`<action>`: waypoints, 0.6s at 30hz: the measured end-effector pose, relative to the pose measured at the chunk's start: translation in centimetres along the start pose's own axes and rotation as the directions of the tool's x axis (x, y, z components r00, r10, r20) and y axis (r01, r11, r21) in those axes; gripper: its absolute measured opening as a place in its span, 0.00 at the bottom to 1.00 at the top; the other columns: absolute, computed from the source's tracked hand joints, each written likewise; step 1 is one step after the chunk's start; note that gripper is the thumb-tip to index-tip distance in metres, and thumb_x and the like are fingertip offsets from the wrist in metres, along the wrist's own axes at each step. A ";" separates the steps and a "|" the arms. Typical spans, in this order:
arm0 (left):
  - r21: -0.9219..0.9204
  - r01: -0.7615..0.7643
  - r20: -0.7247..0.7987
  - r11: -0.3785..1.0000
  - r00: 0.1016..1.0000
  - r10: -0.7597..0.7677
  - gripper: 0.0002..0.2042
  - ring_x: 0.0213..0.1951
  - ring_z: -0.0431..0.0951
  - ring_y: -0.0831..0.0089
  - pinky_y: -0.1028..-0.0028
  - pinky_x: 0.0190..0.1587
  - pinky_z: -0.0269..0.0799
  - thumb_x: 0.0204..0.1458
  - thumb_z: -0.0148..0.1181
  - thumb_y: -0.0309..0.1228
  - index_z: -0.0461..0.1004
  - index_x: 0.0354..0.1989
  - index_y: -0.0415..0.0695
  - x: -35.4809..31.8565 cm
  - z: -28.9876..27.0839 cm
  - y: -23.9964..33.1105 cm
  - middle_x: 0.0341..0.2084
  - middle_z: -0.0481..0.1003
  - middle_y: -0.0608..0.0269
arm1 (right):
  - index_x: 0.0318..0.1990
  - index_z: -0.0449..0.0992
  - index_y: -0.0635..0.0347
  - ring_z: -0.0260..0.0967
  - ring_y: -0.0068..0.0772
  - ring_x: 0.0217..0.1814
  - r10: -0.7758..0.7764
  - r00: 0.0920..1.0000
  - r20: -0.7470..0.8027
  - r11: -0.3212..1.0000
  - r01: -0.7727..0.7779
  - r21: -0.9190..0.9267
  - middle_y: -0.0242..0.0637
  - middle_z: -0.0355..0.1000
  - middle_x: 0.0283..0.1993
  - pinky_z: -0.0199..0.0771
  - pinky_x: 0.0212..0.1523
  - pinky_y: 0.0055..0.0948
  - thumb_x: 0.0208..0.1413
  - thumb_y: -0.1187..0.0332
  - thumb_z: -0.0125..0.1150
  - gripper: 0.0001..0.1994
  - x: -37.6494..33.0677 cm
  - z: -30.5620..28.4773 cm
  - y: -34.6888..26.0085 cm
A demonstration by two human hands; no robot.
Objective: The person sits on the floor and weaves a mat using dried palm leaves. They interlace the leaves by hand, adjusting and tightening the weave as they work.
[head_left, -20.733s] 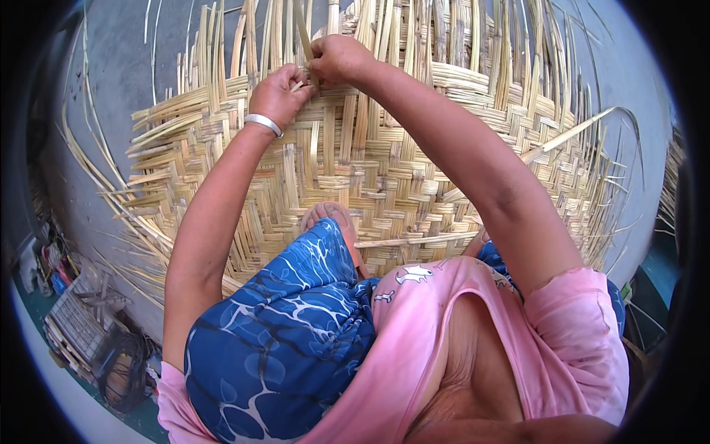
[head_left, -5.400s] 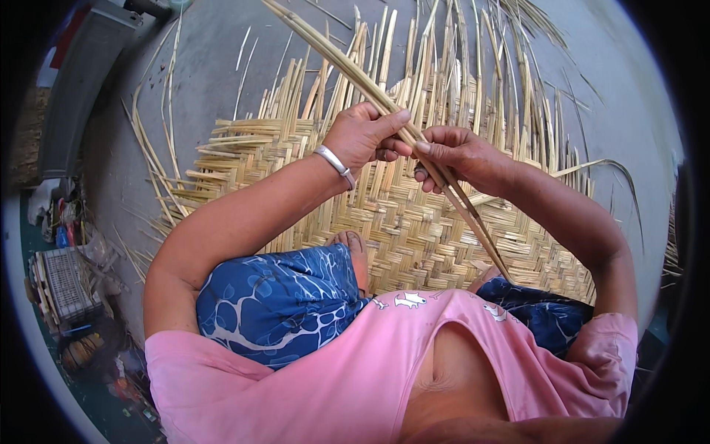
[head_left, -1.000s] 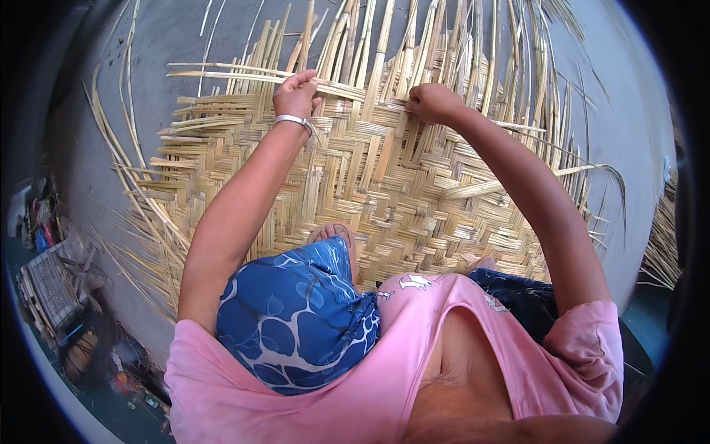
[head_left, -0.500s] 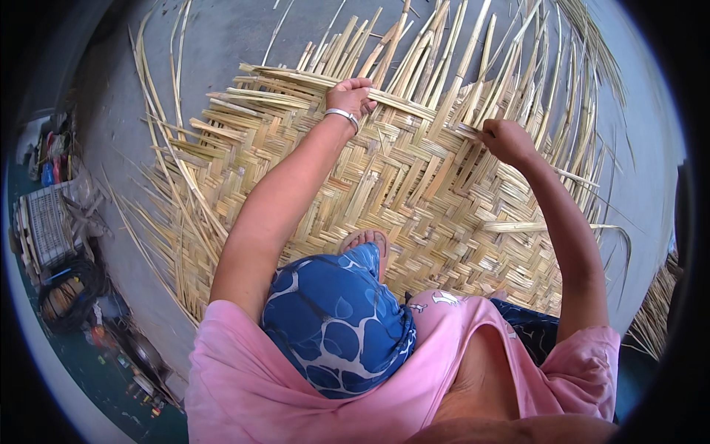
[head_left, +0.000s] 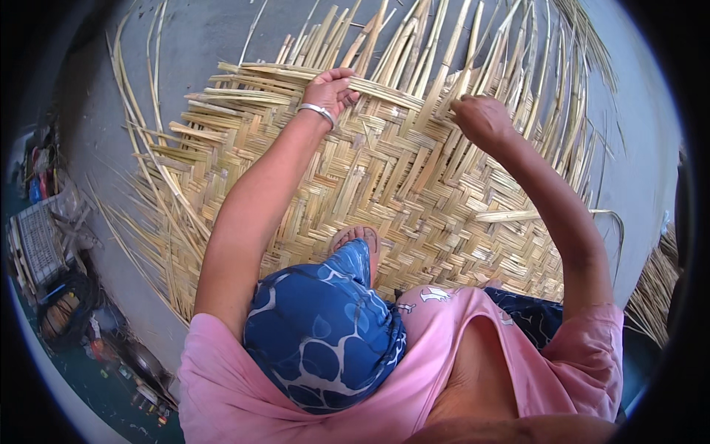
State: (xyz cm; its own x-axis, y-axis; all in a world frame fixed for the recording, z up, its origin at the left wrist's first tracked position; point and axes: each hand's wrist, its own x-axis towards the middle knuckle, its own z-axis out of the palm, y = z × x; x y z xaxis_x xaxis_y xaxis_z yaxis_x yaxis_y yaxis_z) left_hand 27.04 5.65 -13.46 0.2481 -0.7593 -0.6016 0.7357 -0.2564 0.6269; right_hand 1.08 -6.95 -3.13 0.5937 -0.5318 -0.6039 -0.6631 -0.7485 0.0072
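Down on the grey floor (head_left: 185,44) lies a half-woven bamboo mat (head_left: 384,192), spreading from beside the person's sandalled foot (head_left: 359,240) to loose upright strips (head_left: 473,52) at the far edge. At that far edge, left of middle, the left hand (head_left: 329,89), with a silver bangle (head_left: 316,111) on its wrist, presses on a crosswise bamboo strip (head_left: 296,72), fingers curled loosely over it. Further right, the right hand (head_left: 481,118) is closed round the lower ends of some upright strips. Near the left rim stands a wire crate (head_left: 37,244) among clutter.
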 end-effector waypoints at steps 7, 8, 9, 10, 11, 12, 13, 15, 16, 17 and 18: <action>-0.019 0.056 0.241 0.998 0.969 -0.050 0.07 0.33 0.79 0.68 0.71 0.37 0.79 0.53 0.52 0.19 0.72 0.40 0.40 -0.4 -0.2 2.0 0.36 0.76 0.55 | 0.40 0.76 0.57 0.72 0.40 0.35 -0.147 0.909 -0.391 0.892 0.293 0.345 0.42 0.73 0.41 0.73 0.39 0.36 0.52 0.61 0.56 0.12 5.1 0.4 -5.8; -0.019 0.061 0.284 0.998 0.957 -0.053 0.07 0.34 0.79 0.67 0.72 0.38 0.79 0.53 0.51 0.19 0.72 0.40 0.40 -0.2 -0.4 2.3 0.38 0.76 0.53 | 0.42 0.77 0.56 0.73 0.39 0.39 -0.113 0.946 -0.302 0.900 0.226 0.372 0.40 0.74 0.39 0.73 0.41 0.35 0.52 0.60 0.58 0.13 5.0 -0.4 -6.2; 0.000 0.059 0.299 0.998 0.953 -0.057 0.07 0.34 0.79 0.67 0.72 0.38 0.79 0.53 0.51 0.19 0.72 0.40 0.40 0.1 -0.4 2.5 0.38 0.76 0.53 | 0.41 0.77 0.55 0.74 0.39 0.38 -0.090 0.955 -0.281 0.889 0.204 0.409 0.39 0.74 0.37 0.73 0.41 0.35 0.52 0.60 0.58 0.12 4.9 -0.4 -6.3; 0.016 0.058 0.315 0.998 0.947 -0.060 0.07 0.34 0.79 0.67 0.72 0.39 0.79 0.54 0.51 0.19 0.72 0.40 0.40 0.3 -0.3 2.6 0.38 0.76 0.53 | 0.40 0.78 0.54 0.74 0.38 0.37 -0.067 0.964 -0.256 0.878 0.179 0.444 0.38 0.74 0.34 0.73 0.40 0.36 0.51 0.61 0.58 0.12 4.9 -0.4 -6.3; 0.031 0.057 0.331 0.998 0.941 -0.064 0.07 0.34 0.79 0.67 0.72 0.39 0.79 0.54 0.50 0.19 0.72 0.40 0.40 0.6 -0.1 2.8 0.38 0.76 0.53 | 0.38 0.78 0.54 0.74 0.38 0.36 -0.044 0.972 -0.230 0.866 0.152 0.477 0.37 0.75 0.32 0.73 0.40 0.36 0.51 0.61 0.58 0.11 4.9 -0.4 -6.4; 0.066 0.054 0.332 0.996 0.940 -0.073 0.07 0.37 0.78 0.67 0.71 0.41 0.78 0.54 0.49 0.19 0.71 0.39 0.40 1.0 0.0 2.9 0.40 0.75 0.53 | 0.38 0.78 0.53 0.74 0.39 0.35 -0.026 0.967 -0.255 0.868 0.149 0.474 0.37 0.75 0.31 0.73 0.39 0.36 0.50 0.61 0.58 0.11 4.7 -0.2 -6.4; 0.086 0.039 0.328 0.996 0.942 -0.065 0.07 0.39 0.78 0.68 0.71 0.42 0.77 0.54 0.49 0.19 0.71 0.38 0.40 1.3 0.3 3.0 0.41 0.75 0.53 | 0.37 0.78 0.53 0.73 0.39 0.34 -0.010 0.959 -0.282 0.870 0.147 0.471 0.37 0.75 0.30 0.72 0.38 0.36 0.50 0.60 0.58 0.10 4.5 0.0 -6.6; 0.126 0.010 0.319 0.992 0.946 -0.050 0.06 0.43 0.77 0.68 0.70 0.45 0.76 0.54 0.48 0.19 0.71 0.37 0.40 1.7 1.2 2.9 0.42 0.75 0.53 | 0.34 0.78 0.53 0.73 0.42 0.32 0.032 0.933 -0.357 0.870 0.150 0.469 0.37 0.74 0.28 0.72 0.35 0.38 0.50 0.60 0.58 0.10 4.4 0.5 -6.8; 0.167 0.015 0.304 0.986 0.950 -0.066 0.06 0.44 0.75 0.70 0.70 0.47 0.73 0.52 0.48 0.19 0.71 0.35 0.41 1.8 1.7 2.8 0.41 0.75 0.55 | 0.31 0.77 0.53 0.72 0.43 0.31 0.060 0.912 -0.406 0.868 0.153 0.472 0.37 0.74 0.26 0.71 0.33 0.40 0.49 0.59 0.58 0.09 4.5 1.1 -7.0; 0.195 0.014 0.298 0.981 0.952 -0.073 0.06 0.42 0.75 0.71 0.71 0.46 0.72 0.52 0.48 0.19 0.71 0.35 0.41 2.0 2.0 2.7 0.39 0.75 0.57 | 0.29 0.77 0.52 0.72 0.45 0.30 0.088 0.887 -0.454 0.867 0.157 0.473 0.37 0.73 0.25 0.71 0.31 0.41 0.49 0.59 0.57 0.09 4.6 1.6 -7.2; 0.223 0.013 0.292 0.975 0.953 -0.080 0.06 0.41 0.75 0.72 0.72 0.46 0.72 0.51 0.49 0.20 0.71 0.35 0.41 2.4 2.2 2.7 0.38 0.75 0.58 | 0.29 0.77 0.53 0.72 0.45 0.29 0.133 0.875 -0.465 0.853 0.138 0.503 0.37 0.73 0.25 0.70 0.31 0.41 0.49 0.59 0.57 0.09 4.6 1.9 -7.3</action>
State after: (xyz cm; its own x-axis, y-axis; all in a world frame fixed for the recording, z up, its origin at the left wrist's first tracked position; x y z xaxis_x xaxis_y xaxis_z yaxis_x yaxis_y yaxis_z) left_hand 28.21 1.85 -12.10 -0.0062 -0.8777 -0.4791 0.5796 -0.3936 0.7135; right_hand 7.77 -3.23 -7.45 0.6434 -0.7493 -0.1571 -0.7133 -0.5122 -0.4783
